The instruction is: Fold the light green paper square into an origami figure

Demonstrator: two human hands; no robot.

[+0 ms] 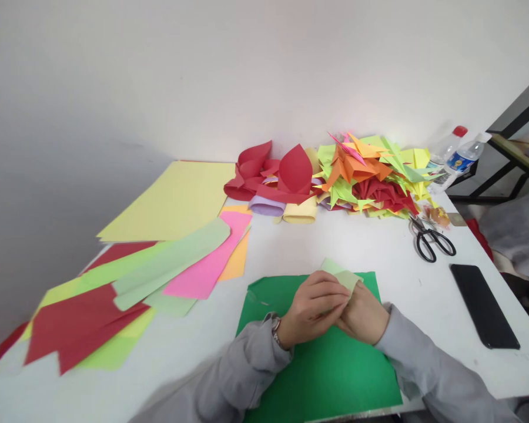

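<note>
Both hands meet above a green sheet point(330, 376) at the table's near edge. Between them is a small piece of light green paper point(342, 275), its upper part showing past the fingers. My left hand point(311, 305), with a watch at the wrist, is closed, its fingertips pressing on the paper. My right hand point(365, 314) is closed on the same paper from the other side. The lower part of the paper is hidden by the hands, so its folds cannot be made out.
Coloured paper strips point(171, 264) fan out at the left, before a yellow sheet point(171, 200). Rolled red paper point(268, 176) and a heap of folded paper shapes point(374, 176) line the wall. Scissors point(429, 238), a black phone point(484, 305) and plastic bottles point(462, 158) stand or lie at the right.
</note>
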